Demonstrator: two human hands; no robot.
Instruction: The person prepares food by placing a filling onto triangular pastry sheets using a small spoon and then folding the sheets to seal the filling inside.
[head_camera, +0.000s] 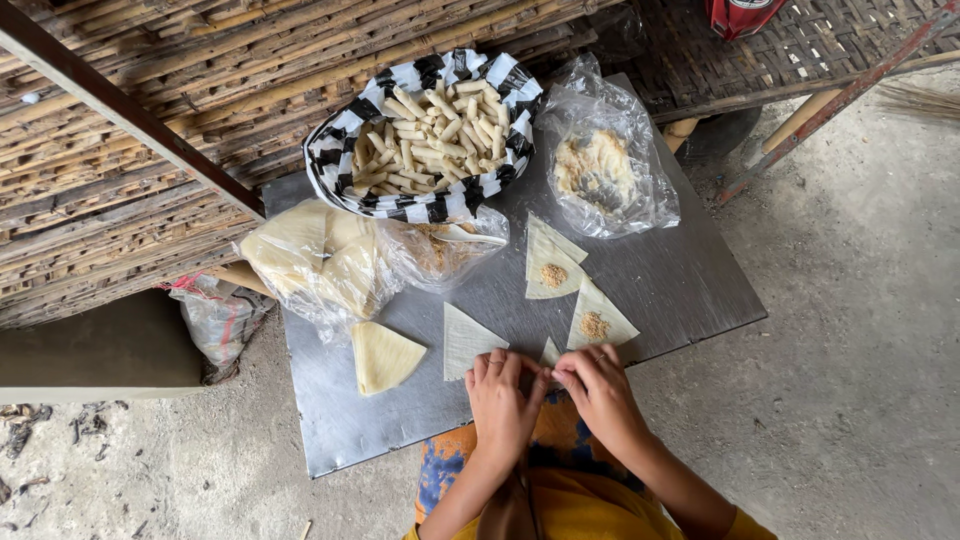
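My left hand (502, 398) and my right hand (598, 392) meet at the near edge of a grey metal table (680, 280), fingers pinched together on a pale triangular wrapper (550, 352) of which only a corner shows. To the left of my hands a plain triangular wrapper (468, 338) lies flat. Two more triangular wrappers, one (598, 318) and the other (552, 262), each carry a small heap of crumbly filling. A stack of yellowish wrappers (384, 356) lies further left.
A black-and-white striped bag (345, 150) at the table's back holds several finished rolls (432, 140). A clear bag of filling (605, 165) sits at the back right, a clear bag of wrappers (320, 260) at the left. Bamboo wall behind; bare ground around.
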